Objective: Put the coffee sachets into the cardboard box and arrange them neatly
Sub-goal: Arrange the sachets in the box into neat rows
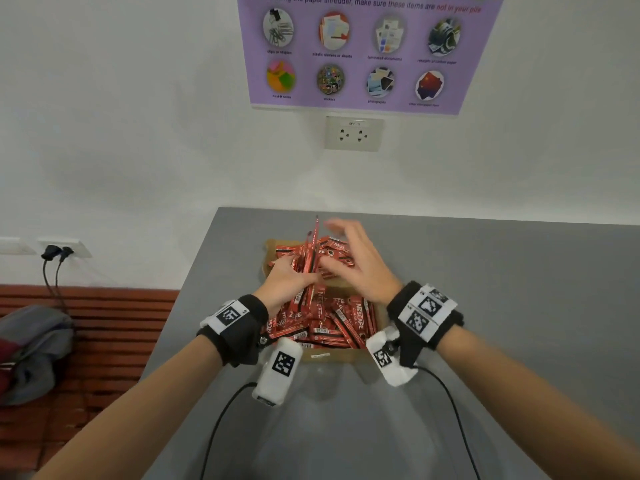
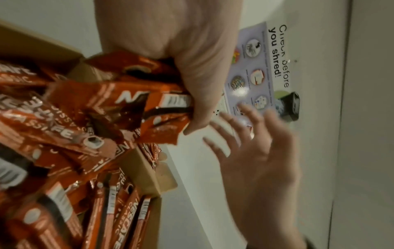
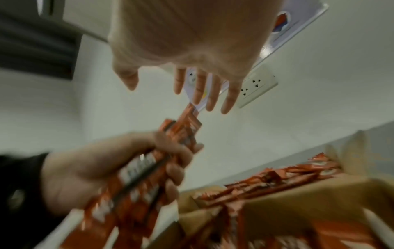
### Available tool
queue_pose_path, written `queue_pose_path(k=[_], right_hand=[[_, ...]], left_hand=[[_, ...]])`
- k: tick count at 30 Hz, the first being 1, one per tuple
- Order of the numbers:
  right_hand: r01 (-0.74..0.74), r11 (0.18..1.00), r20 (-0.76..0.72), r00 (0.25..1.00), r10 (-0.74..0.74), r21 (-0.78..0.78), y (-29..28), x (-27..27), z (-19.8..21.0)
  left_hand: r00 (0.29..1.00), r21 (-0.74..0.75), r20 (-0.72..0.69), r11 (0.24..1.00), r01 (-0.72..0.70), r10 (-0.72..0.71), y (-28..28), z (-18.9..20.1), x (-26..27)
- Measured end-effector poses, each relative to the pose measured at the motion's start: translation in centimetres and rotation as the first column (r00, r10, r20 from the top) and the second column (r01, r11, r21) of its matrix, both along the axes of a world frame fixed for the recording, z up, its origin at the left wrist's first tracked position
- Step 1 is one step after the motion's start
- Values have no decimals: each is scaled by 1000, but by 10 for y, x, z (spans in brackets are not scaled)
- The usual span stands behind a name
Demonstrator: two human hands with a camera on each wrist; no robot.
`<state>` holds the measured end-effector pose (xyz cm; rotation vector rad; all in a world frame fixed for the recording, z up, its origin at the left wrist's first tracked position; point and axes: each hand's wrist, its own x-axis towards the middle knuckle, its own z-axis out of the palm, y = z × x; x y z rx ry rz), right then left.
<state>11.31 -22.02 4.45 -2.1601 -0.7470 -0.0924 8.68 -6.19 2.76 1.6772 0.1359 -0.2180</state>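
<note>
Both wrists hover over a cardboard box [image 1: 332, 356] heaped with red coffee sachets [image 1: 332, 320] on the grey desk [image 1: 502, 306].

Nearest, loose sachets lie jumbled in the box just under and between the 2 wrists. Beyond them, the left hand [image 1: 282, 277] grips a bundle of sachets [image 1: 309, 252] that stands upright out of its fist, tips pointing at the wall. Just right of that bundle, the right hand [image 1: 356, 261] is spread flat with straight fingers, holding nothing. Farther off, a purple poster [image 1: 367, 53] hangs above a wall socket [image 1: 353, 133].
</note>
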Motion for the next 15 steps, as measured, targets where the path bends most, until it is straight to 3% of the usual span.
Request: queue_pose_path(k=[4, 7, 9, 12, 15], right_hand=[[11, 998, -82, 996, -17, -65, 13, 12, 10], [-64, 983, -126, 991, 43, -170, 17, 3, 7], [-80, 989, -103, 992, 68, -126, 13, -2, 1], [151, 980, -87, 983, -163, -133, -7, -1, -7], [256, 836, -99, 934, -344, -486, -31, -13, -18]], left_hand=[[996, 72, 35, 994, 77, -80, -7, 9, 4], [996, 85, 70, 995, 53, -59, -10, 9, 7], [998, 67, 62, 998, 22, -26, -7, 6, 7], [999, 101, 40, 995, -11, 7, 2, -1, 9], [999, 151, 43, 989, -1, -5, 12, -2, 10]])
